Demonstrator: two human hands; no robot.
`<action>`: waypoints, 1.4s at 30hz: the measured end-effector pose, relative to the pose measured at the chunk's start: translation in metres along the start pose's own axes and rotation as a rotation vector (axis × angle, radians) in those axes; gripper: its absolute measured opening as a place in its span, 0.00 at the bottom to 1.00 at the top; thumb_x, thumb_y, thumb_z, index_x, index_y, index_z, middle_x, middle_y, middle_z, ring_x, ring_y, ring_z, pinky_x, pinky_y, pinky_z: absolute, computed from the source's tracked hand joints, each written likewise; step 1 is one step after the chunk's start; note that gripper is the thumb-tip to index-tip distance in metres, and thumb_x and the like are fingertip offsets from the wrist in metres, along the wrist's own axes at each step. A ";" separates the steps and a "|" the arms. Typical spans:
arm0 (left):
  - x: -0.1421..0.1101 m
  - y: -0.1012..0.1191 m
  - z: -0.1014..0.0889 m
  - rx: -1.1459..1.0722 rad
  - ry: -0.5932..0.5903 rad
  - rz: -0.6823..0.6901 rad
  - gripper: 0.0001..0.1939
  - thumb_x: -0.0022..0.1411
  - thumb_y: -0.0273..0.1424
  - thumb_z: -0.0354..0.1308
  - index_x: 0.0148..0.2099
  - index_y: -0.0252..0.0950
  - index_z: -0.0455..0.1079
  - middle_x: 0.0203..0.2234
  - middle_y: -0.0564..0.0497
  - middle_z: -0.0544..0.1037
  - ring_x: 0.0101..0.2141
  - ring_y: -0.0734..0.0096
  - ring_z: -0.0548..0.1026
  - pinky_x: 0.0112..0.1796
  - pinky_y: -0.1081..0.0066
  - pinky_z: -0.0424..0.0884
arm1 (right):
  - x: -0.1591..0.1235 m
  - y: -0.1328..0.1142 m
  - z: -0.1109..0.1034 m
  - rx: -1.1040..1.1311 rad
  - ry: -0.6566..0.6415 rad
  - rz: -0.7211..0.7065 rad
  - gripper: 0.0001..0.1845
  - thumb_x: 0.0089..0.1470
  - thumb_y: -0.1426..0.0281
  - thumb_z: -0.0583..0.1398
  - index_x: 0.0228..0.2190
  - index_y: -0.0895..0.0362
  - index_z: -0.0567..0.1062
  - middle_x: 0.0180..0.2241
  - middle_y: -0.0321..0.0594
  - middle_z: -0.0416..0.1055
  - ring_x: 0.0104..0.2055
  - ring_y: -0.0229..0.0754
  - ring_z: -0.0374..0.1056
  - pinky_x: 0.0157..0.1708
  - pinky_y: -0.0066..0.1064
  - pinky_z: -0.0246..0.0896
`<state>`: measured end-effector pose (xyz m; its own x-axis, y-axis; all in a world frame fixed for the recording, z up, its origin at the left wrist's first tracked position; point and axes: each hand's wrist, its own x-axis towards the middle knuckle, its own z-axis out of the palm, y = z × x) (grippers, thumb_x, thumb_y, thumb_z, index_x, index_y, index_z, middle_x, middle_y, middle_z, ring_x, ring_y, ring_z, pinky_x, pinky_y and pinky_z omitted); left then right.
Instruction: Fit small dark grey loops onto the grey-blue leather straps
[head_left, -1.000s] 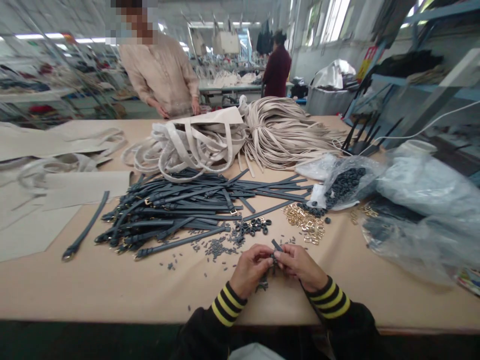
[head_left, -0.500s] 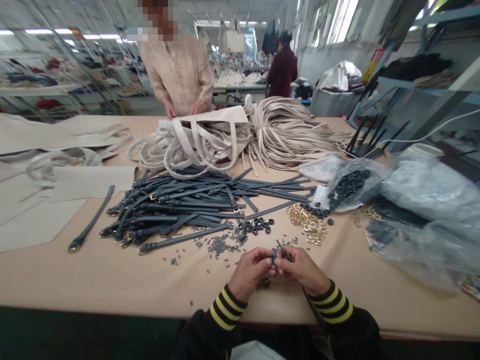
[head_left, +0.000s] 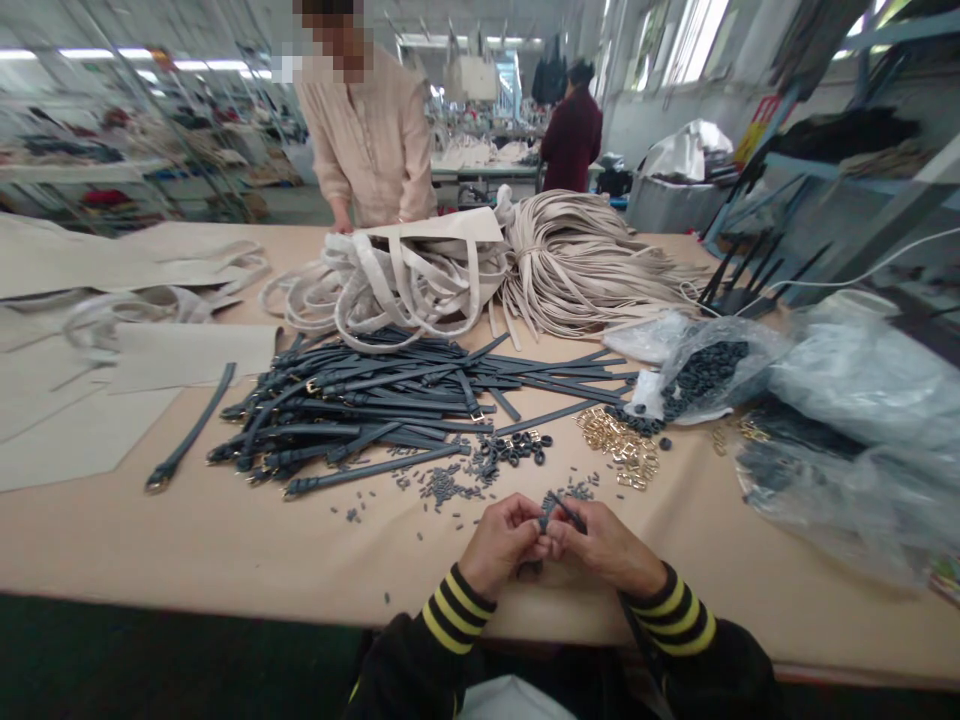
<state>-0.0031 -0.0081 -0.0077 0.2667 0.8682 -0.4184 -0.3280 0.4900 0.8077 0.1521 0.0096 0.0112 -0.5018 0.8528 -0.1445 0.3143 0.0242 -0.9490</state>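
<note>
My left hand [head_left: 501, 545] and my right hand [head_left: 606, 548] meet over the beige table [head_left: 225, 560], pinching a short dark grey strap piece [head_left: 561, 511] between the fingers. Its lower part is hidden by my fingers. Just ahead of them lie scattered small grey tubes [head_left: 442, 487]. A cluster of dark rubber rings [head_left: 514, 450] and a heap of gold metal buckles [head_left: 619, 447] sit a little farther off. Beyond those spreads a pile of dark grey leather straps with buckles [head_left: 360, 410].
Beige strap bundles [head_left: 577, 265] and beige tote bags [head_left: 405, 275] lie across the table's far side. Plastic bags [head_left: 847, 420] crowd the right. Beige fabric panels [head_left: 82, 440] lie at left. A co-worker [head_left: 367, 130] stands opposite with hands at the totes.
The whole scene has drifted right in view as my head turned. The strap piece now tilts more to the right between my fingers. The co-worker's hands have shifted on the totes.
</note>
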 end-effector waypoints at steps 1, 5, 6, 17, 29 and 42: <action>-0.001 0.001 0.000 -0.044 0.036 -0.008 0.12 0.46 0.29 0.62 0.29 0.31 0.61 0.17 0.56 0.71 0.18 0.83 0.70 0.21 0.84 0.66 | -0.001 0.001 -0.002 0.016 0.005 0.005 0.18 0.54 0.58 0.51 0.24 0.58 0.68 0.20 0.35 0.69 0.23 0.36 0.62 0.25 0.27 0.54; -0.004 0.005 -0.002 -0.179 0.105 -0.027 0.13 0.45 0.28 0.62 0.31 0.32 0.61 0.21 0.55 0.72 0.19 0.86 0.69 0.21 0.86 0.68 | -0.007 0.004 -0.007 0.028 0.055 0.050 0.22 0.59 0.59 0.43 0.23 0.57 0.66 0.17 0.33 0.65 0.20 0.35 0.59 0.24 0.27 0.53; -0.004 0.005 -0.003 -0.197 0.101 -0.025 0.13 0.45 0.27 0.62 0.31 0.32 0.61 0.22 0.55 0.72 0.20 0.86 0.69 0.21 0.86 0.68 | -0.009 0.004 -0.006 -0.011 0.060 0.037 0.21 0.58 0.60 0.44 0.22 0.57 0.65 0.16 0.32 0.63 0.20 0.35 0.59 0.24 0.27 0.53; -0.007 0.000 0.004 -0.071 0.121 -0.037 0.11 0.46 0.29 0.61 0.31 0.31 0.64 0.17 0.56 0.70 0.18 0.85 0.68 0.21 0.84 0.67 | -0.011 -0.007 0.001 -0.383 0.045 -0.062 0.12 0.55 0.70 0.50 0.20 0.55 0.62 0.16 0.31 0.62 0.21 0.36 0.60 0.25 0.27 0.52; -0.009 -0.007 0.009 -0.153 0.088 0.026 0.16 0.44 0.35 0.64 0.32 0.30 0.66 0.21 0.56 0.69 0.19 0.86 0.66 0.22 0.82 0.65 | -0.013 -0.003 0.012 -0.314 0.079 -0.080 0.16 0.59 0.65 0.44 0.21 0.53 0.58 0.16 0.31 0.58 0.20 0.37 0.59 0.24 0.28 0.52; -0.009 -0.016 0.005 -0.076 0.001 0.001 0.18 0.47 0.41 0.60 0.30 0.33 0.60 0.16 0.56 0.68 0.16 0.82 0.65 0.18 0.80 0.62 | -0.008 0.004 0.012 -0.213 -0.027 -0.133 0.05 0.58 0.66 0.45 0.36 0.55 0.56 0.17 0.29 0.62 0.20 0.38 0.61 0.23 0.29 0.53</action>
<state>0.0043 -0.0246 -0.0149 0.2653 0.8690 -0.4177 -0.3959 0.4932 0.7746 0.1481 -0.0028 0.0050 -0.5709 0.8204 -0.0326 0.4055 0.2472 -0.8801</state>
